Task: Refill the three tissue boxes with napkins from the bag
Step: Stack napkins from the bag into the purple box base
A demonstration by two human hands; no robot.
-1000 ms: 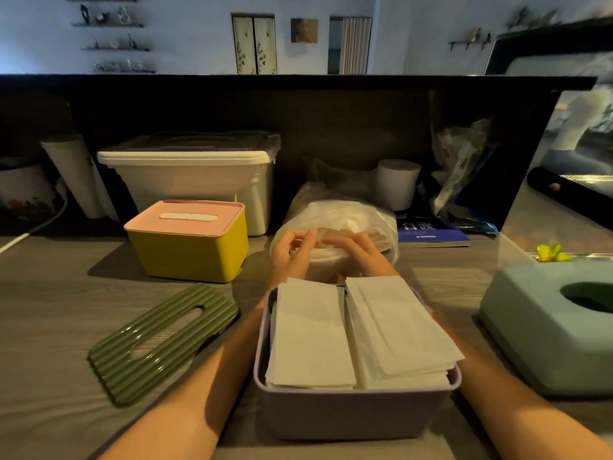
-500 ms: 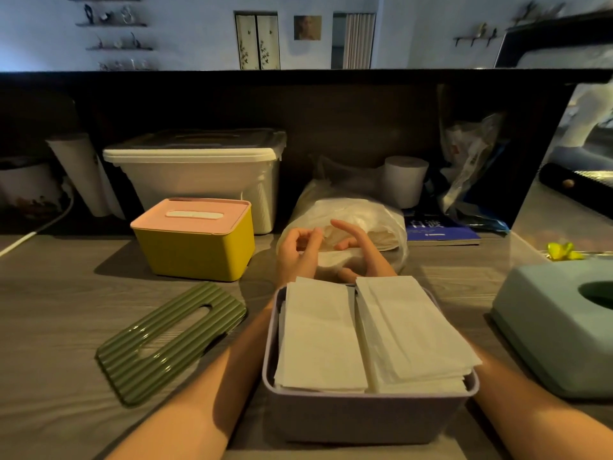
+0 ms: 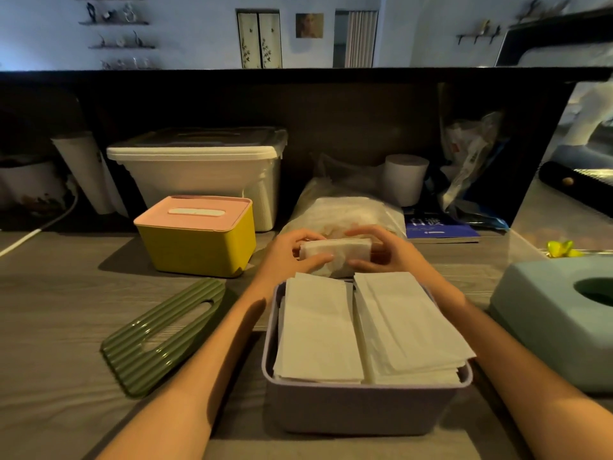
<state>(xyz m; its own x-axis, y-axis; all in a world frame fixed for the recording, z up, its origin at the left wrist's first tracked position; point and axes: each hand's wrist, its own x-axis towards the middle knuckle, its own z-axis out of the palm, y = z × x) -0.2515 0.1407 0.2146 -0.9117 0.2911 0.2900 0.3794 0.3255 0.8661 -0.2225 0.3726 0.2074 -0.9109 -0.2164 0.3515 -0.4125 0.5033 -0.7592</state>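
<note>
White napkins (image 3: 336, 252), a small folded wad of them, sit between both hands just past the far rim of the grey box (image 3: 365, 408), in front of the plastic bag (image 3: 335, 212) they seem to have come from. The left hand (image 3: 292, 252) curls round the wad's left end, thumb under and fingers over; the right hand (image 3: 386, 252) pinches the other end the same way. Two stacks already fill the grey box to its rim, so this step looks like topping it up, though whether room is left I cannot tell. Next, the wad must come back toward the person, be squared, and be laid flat on a stack. After that the green lid (image 3: 166, 336), lying on the table to the left, goes on. The yellow box (image 3: 199, 240) is lidded; the blue box (image 3: 560, 323) waits at right
</note>
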